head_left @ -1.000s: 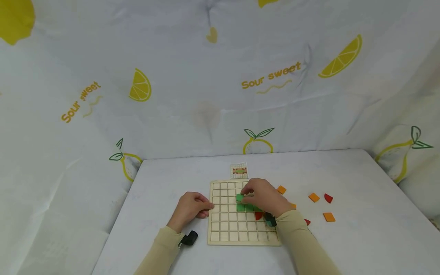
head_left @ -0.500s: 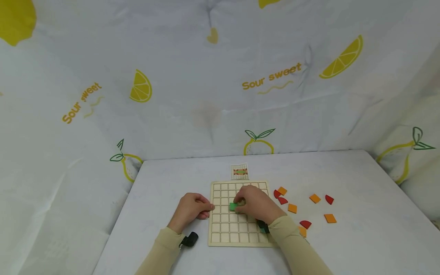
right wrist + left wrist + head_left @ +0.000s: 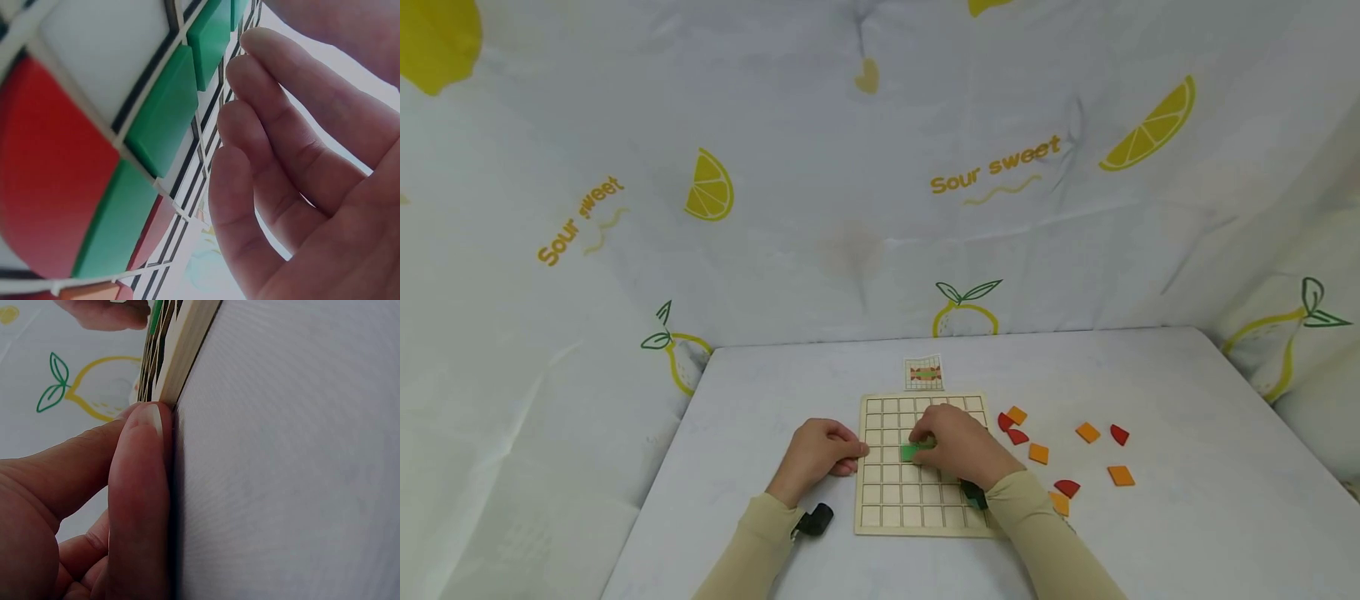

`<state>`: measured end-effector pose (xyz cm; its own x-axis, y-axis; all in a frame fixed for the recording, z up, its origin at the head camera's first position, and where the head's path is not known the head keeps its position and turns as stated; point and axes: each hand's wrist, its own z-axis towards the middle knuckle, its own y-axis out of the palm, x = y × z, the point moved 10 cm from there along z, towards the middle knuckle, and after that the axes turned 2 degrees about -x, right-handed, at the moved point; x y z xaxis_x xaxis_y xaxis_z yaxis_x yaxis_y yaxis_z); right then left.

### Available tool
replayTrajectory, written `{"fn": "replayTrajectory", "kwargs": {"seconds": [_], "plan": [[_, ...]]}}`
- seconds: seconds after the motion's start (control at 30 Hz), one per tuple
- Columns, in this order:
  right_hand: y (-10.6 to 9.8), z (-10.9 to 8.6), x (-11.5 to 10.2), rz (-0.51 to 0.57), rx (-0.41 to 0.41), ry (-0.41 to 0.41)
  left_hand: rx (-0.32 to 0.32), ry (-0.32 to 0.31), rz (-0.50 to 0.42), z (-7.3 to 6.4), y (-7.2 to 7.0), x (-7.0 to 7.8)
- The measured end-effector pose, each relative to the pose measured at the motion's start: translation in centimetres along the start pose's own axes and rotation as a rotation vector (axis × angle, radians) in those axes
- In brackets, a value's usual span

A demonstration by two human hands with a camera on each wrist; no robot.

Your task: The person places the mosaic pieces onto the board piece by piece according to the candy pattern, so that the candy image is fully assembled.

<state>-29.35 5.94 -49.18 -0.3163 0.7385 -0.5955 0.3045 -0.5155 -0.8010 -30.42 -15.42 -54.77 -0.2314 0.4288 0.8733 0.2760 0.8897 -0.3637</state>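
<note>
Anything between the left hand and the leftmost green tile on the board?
No other piece: just bare cells of the grid board between left hand and green tile, per head view.

The person wears 2 long sleeves of plain, pale khaki cloth: the left sleeve [image 3: 747,542] at the bottom, left of centre in the head view, the right sleeve [image 3: 1054,533] right of centre, both narrowing to the wrist. At the left cuff sits 1 black, rounded camera [image 3: 815,520]; at the right cuff, 1 dark device [image 3: 974,493], partly hidden. The left hand [image 3: 817,450] and right hand [image 3: 961,443] are bare.
</note>
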Motion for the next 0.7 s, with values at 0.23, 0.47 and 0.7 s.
{"fn": "replayTrajectory", "kwargs": {"seconds": [0.23, 0.47, 0.7], "plan": [[0.07, -0.05, -0.30, -0.026, 0.007, -0.027, 0.005, -0.002, 0.010, -0.06, 0.05, -0.02], [0.36, 0.18, -0.35, -0.048, 0.005, 0.000, 0.000, -0.001, 0.002, 0.07, 0.12, 0.08], [0.36, 0.13, -0.63, -0.044, 0.000, 0.003, 0.004, -0.011, -0.005, 0.15, 0.04, -0.10]]}}
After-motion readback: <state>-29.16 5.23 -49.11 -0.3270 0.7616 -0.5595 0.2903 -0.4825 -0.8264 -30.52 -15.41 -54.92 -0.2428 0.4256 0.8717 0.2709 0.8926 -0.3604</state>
